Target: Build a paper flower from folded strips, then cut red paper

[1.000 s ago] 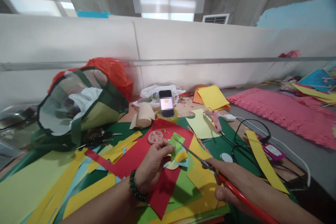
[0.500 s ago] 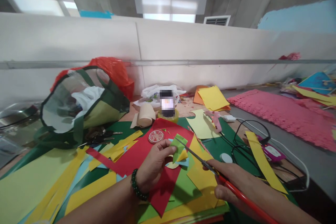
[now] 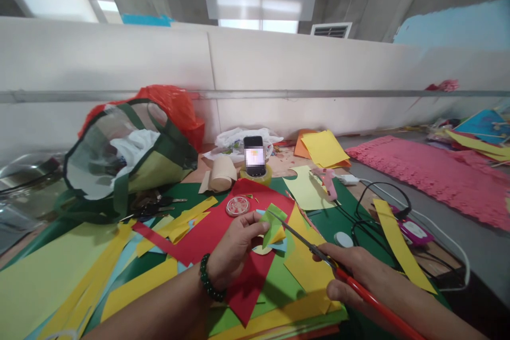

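Between thumb and fingers, my left hand (image 3: 239,241) pinches a small piece of green paper (image 3: 274,223). My right hand (image 3: 354,271) is wrapped round a pair of scissors (image 3: 350,279) with red handles. Their narrow blades point up and left and lie across the green piece; whether they are parted is hard to make out. Small yellow and light blue scraps (image 3: 279,244) show just below the green piece. Under both hands lie a red sheet (image 3: 207,234) and layered green and yellow sheets (image 3: 311,271). A round openwork disc (image 3: 238,205) rests on the red sheet.
A phone (image 3: 255,156) stands upright on a tape roll (image 3: 268,174) at the back. To the left are an open bag (image 3: 171,156), keys (image 3: 159,204) and yellow strips (image 3: 99,265). At right lie a pink glue gun (image 3: 329,186), dark cables (image 3: 358,228) and a purple box (image 3: 414,231).
Hardly anything differs. The view has shifted very slightly, and both hands keep nearly the same pose with the green paper and the scissors.
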### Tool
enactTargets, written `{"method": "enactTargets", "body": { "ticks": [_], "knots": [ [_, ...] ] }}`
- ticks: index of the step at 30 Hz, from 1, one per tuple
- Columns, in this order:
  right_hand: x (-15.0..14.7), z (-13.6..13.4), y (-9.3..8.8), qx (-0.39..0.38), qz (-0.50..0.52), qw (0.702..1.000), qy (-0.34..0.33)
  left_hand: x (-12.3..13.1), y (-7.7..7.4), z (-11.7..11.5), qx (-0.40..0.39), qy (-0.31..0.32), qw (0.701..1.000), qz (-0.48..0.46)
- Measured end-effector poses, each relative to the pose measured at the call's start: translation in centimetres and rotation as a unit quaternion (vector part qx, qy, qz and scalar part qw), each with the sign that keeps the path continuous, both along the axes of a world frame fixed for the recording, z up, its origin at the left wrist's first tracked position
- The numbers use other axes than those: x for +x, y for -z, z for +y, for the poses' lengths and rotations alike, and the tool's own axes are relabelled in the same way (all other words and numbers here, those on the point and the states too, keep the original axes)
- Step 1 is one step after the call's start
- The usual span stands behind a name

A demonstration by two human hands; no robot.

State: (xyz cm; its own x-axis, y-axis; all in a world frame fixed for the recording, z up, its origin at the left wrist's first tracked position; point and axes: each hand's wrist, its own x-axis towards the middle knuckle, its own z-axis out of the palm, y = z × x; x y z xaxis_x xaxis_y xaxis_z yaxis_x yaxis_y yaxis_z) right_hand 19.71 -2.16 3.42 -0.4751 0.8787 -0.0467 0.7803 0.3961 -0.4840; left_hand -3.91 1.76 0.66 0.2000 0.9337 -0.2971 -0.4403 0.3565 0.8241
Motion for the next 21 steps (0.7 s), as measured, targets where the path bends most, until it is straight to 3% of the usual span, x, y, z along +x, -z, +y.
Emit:
{"method": "enactTargets", "body": {
  "ticks": [5, 8, 11, 13, 15, 19, 21],
  "knots": [
    [0.0, 0.6, 1.1, -0.023, -0.016, 0.999, 0.023, 0.0, 0.4, 0.2, 0.0, 0.018, 1.0, 0.003],
    [0.7, 1.9, 1.2, 0.001, -0.044, 0.994, 0.1, -0.3, 0.5, 0.5, -0.007, 0.018, 1.0, 0.009],
    [2.6, 3.8, 1.1, 0.05, -0.175, 0.956, 0.228, -0.6, 0.6, 0.8, -0.017, 0.002, 1.0, 0.012],
    [4.3, 5.0, 1.6, 0.034, -0.263, 0.928, 0.263, -0.8, 0.5, 0.9, -0.015, -0.004, 1.0, 0.014],
    [6.1, 5.8, 2.8, 0.01, -0.292, 0.92, 0.262, -1.0, 0.3, 1.1, -0.009, -0.008, 1.0, 0.017],
    [8.9, 6.7, 5.9, 0.028, -0.263, 0.939, 0.222, -1.2, 0.2, 1.3, 0.001, 0.001, 1.0, 0.028],
    [9.4, 6.9, 6.5, 0.011, -0.262, 0.943, 0.207, -1.3, 0.2, 1.4, 0.015, 0.007, 0.999, 0.041]
  ]
}}
